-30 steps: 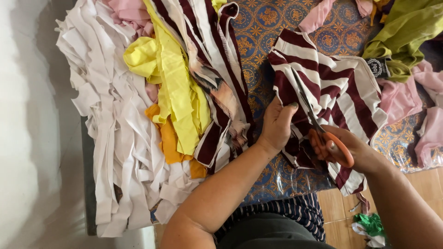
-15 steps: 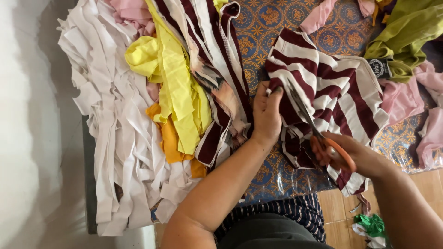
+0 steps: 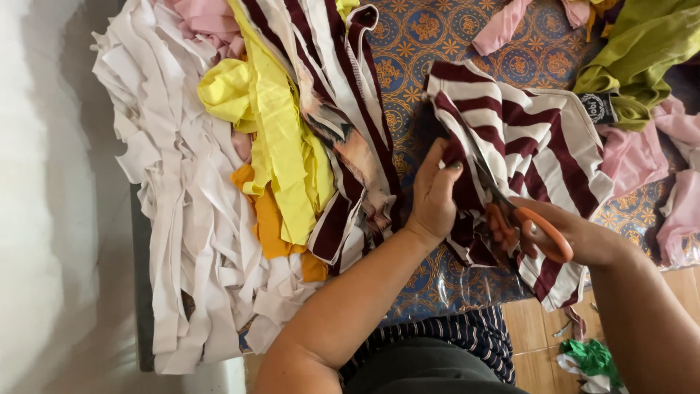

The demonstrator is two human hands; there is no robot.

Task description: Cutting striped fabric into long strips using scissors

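Fingers [image 3: 445, 171] pinch striped cloth [image 3: 539, 138]; right hand [image 3: 576, 233] grips scissors [image 3: 525, 219].

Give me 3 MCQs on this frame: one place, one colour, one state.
1. Where does the pile of cut strips lie relative to the striped cloth?
A. to its left in the picture
B. to its right in the picture
C. under the table

2. What colour are the handles of the scissors?
A. blue
B. orange
C. black

3. What is the left hand doing?
A. hanging free of the table
B. holding a cup
C. gripping the edge of the striped cloth

Answers:
1 A, the strips are heaped at the picture's left.
2 B, the right hand holds orange loops.
3 C, its fingers pinch the maroon-and-white fabric beside the blades.
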